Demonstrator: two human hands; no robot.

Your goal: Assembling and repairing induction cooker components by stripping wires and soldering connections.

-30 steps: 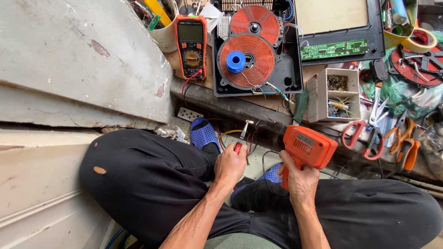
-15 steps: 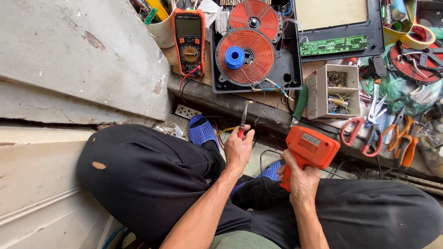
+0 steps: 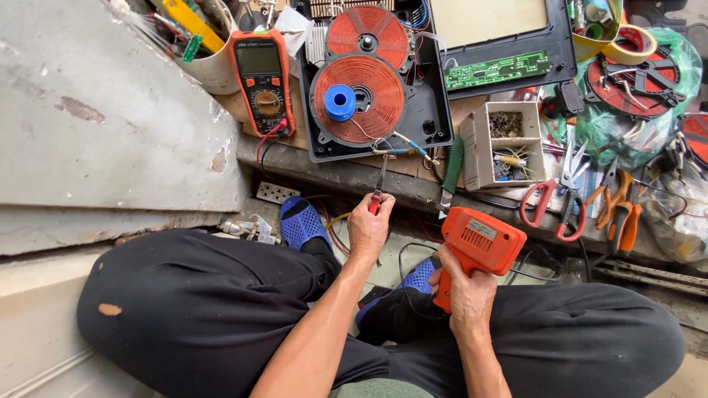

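Note:
My left hand (image 3: pixel 367 226) grips small red-handled pliers (image 3: pixel 379 183) whose tip reaches up to the loose wires (image 3: pixel 398 146) at the front edge of an opened induction cooker (image 3: pixel 435 110). A copper coil (image 3: pixel 359 88) with a blue solder spool (image 3: pixel 340 102) on it lies in that black casing. My right hand (image 3: pixel 463 291) holds an orange soldering gun (image 3: pixel 478 243) by its grip, low over my crossed legs, right of the pliers.
An orange multimeter (image 3: pixel 261 77) lies left of the cooker. A green circuit board (image 3: pixel 497 70), a white parts box (image 3: pixel 504 144), red scissors (image 3: pixel 554 203) and orange pliers (image 3: pixel 618 214) lie to the right. A concrete slab (image 3: pixel 96 110) rises at left. Blue sandals (image 3: pixel 301 221) cover my feet.
My left hand has raised the pliers from near my lap up to the cooker's wires. The soldering gun has stayed almost where it was.

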